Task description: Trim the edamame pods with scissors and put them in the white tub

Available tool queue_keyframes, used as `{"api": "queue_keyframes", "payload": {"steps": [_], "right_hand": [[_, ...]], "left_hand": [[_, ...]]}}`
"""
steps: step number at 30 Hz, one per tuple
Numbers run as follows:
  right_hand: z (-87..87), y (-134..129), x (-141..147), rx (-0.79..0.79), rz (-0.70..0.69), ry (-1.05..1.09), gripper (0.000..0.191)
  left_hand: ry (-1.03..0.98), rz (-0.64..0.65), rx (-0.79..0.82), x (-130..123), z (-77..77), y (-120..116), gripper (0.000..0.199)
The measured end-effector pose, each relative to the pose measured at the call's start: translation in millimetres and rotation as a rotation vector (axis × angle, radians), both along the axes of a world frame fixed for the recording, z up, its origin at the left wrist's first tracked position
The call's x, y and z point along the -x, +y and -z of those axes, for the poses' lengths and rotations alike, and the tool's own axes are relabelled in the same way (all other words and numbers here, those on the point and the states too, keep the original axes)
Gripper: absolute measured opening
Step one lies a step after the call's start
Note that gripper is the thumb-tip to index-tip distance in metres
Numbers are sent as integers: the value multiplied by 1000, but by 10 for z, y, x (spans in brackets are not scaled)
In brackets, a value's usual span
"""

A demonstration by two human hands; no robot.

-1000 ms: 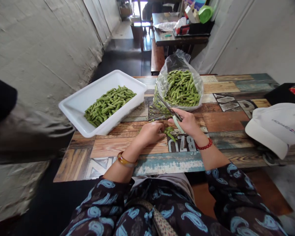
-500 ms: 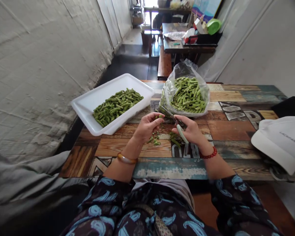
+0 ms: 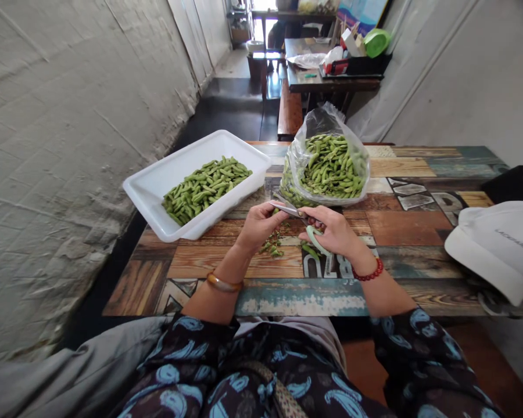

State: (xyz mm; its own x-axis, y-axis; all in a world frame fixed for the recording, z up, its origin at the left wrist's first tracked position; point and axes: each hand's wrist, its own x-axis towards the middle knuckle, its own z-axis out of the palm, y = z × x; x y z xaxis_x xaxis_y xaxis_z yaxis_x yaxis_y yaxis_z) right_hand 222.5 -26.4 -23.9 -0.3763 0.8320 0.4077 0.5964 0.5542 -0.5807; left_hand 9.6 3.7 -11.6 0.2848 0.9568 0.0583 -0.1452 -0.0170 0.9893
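Note:
Scissors with pale green handles are in my right hand, their blades pointing left toward my other hand. My left hand is pinched around a green pod, mostly hidden by the fingers and blades. Small green trimmings lie on the table below my hands, and a few loose pods rest beneath my right hand. Behind the hands, a clear plastic bag holds many pods. To the left, a white tray contains a heap of green pods.
The patchwork wooden table carries a white cap and a black item at the right. Another table with a black tray stands beyond a bench. A wall runs along the left; grey fabric shows at lower left.
The scissors have turned, so their blades now lie across toward my left fingertips. The round green end that showed between those fingertips is now covered. The grey fabric at lower left has shifted.

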Motion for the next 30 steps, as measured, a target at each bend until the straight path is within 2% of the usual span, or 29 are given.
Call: {"api": "queue_keyframes", "payload": {"steps": [11, 21, 25, 30], "right_hand": [[-45, -22, -17, 27, -15, -13, 49], [34, -4, -7, -15, 8, 8, 43], [74, 14, 21, -7, 83, 70, 43], [130, 63, 0, 23, 193, 155, 46]], "left_hand": [[119, -10, -144, 42, 16, 28, 24], [93, -4, -37, 28, -12, 0, 27], [-22, -10, 37, 12, -35, 3, 26], [-304, -55, 186, 22, -86, 37, 31]]}}
